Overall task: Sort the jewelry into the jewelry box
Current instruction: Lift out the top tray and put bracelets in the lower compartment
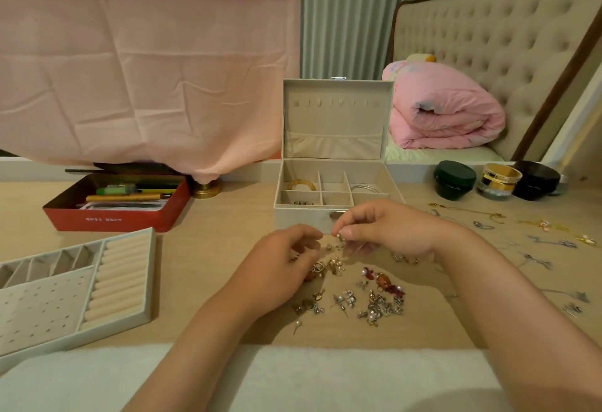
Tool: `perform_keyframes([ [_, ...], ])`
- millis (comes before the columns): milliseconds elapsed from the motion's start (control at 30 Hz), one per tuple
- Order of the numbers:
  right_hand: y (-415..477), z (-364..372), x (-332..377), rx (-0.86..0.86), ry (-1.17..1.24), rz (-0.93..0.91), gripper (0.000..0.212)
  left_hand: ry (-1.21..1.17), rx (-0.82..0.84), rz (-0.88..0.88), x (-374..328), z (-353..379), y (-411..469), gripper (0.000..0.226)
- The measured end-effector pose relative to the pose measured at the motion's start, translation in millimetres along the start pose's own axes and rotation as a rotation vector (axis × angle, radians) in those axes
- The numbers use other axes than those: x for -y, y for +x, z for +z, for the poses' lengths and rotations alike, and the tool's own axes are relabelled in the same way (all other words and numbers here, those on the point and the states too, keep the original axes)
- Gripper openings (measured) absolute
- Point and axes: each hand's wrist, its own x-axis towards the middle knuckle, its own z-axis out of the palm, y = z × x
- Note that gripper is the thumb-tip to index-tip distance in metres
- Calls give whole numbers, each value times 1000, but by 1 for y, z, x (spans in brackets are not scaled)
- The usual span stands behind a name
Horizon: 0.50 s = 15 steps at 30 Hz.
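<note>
Head view: right hand [387, 229] pinches a pearl earring [338, 236]; left hand [286, 265] curls, grip unclear. Snagged, it could drag the pile [381, 305] along.

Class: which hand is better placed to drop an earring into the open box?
Right: the right hand pinches a pearl earring just before the box; the left hand hovers over the pile.

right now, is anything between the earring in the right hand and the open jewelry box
Nothing visible: the right hand pinches the earring just in front of the jewelry box, whose lid stands open.
</note>
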Motion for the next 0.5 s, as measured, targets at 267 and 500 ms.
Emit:
perform_keyframes([
  [267, 4, 8, 1, 28, 269, -4, 15, -404, 70, -146, -8, 4, 6, 13],
  [500, -3, 3, 3, 73, 197, 82, 21, -496, 38, -197, -6, -14, 3, 17],
])
